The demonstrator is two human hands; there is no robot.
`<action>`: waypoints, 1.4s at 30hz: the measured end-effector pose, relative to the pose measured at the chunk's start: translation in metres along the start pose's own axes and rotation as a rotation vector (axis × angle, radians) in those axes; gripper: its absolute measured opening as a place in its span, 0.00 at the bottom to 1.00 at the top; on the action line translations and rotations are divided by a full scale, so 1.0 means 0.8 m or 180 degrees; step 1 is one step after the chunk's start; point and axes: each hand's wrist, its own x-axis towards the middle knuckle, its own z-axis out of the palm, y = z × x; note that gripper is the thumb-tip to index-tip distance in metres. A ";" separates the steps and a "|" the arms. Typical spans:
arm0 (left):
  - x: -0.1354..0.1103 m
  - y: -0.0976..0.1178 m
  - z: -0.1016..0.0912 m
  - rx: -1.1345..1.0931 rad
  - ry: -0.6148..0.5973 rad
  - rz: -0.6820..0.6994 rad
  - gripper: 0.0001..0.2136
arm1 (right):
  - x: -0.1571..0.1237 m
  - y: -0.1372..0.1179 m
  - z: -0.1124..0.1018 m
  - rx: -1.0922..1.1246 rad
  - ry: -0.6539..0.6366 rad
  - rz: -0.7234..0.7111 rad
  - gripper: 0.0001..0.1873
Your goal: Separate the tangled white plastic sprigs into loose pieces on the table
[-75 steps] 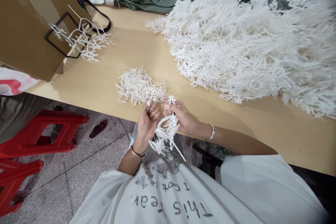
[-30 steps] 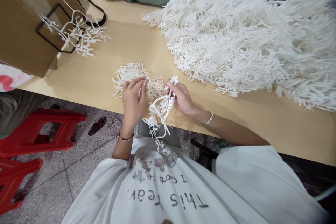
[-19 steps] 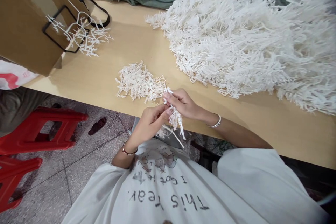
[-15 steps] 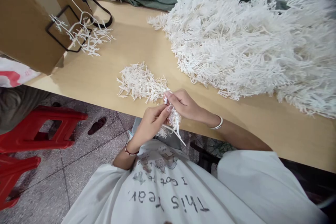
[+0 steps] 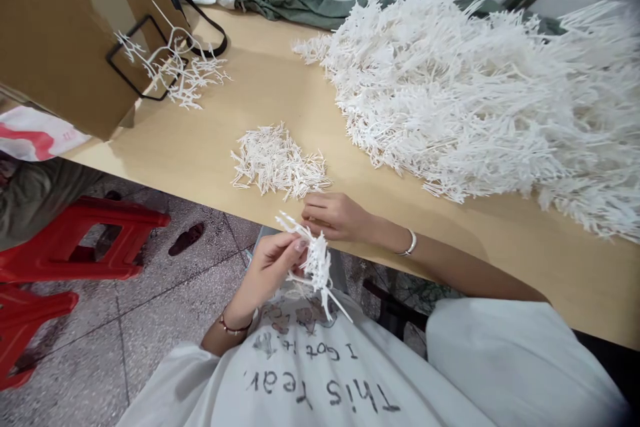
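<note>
My left hand [image 5: 267, 267] pinches a white plastic sprue with many small branches [image 5: 314, 263], holding it just below the table's front edge, over my lap. My right hand [image 5: 336, 215] rests at the table edge right above it, fingers curled together; whether they hold a piece I cannot make out. Just beyond my right hand lies a small pile of loose white plastic pieces [image 5: 277, 161] on the tan wooden table [image 5: 210, 147]. A huge heap of white branched sprues [image 5: 490, 100] covers the right half of the table.
A brown cardboard box [image 5: 55, 33] with a black frame and a few bare sprues [image 5: 175, 70] stands at the back left. Green cloth [image 5: 295, 0] lies by the tiled wall. Red plastic stools [image 5: 75, 247] and a sandal [image 5: 186, 238] are on the floor at left.
My left hand dropped pieces on the small pile, then came back to the sprue. Both hands have lowered toward the table edge, and my right hand has let go of the sprue.
</note>
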 end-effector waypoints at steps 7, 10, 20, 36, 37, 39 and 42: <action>0.013 -0.028 -0.009 -0.0281 0.0750 -0.0025 0.09 | 0.024 0.021 0.016 -0.0903 0.0063 -0.0333 0.13; 0.021 -0.037 -0.010 -0.0345 0.0706 0.0067 0.08 | 0.031 0.033 0.017 -0.1174 0.0232 -0.0327 0.13; 0.033 -0.040 -0.006 -0.0555 0.0885 0.0312 0.08 | 0.020 0.003 -0.011 0.1693 0.0912 0.1061 0.21; 0.040 -0.034 -0.002 -0.0535 0.0978 0.0171 0.11 | 0.013 -0.029 -0.011 0.3251 -0.0022 0.1477 0.16; 0.039 -0.034 -0.002 -0.0532 0.0951 0.0143 0.10 | 0.012 -0.029 -0.011 0.3326 0.0011 0.1483 0.16; 0.039 -0.035 -0.003 -0.0621 0.0782 0.0115 0.08 | 0.012 -0.029 -0.009 0.3505 0.0093 0.1531 0.16; 0.040 -0.038 -0.003 -0.0972 0.0398 0.0142 0.08 | 0.011 -0.028 -0.006 0.3661 0.0399 0.1679 0.16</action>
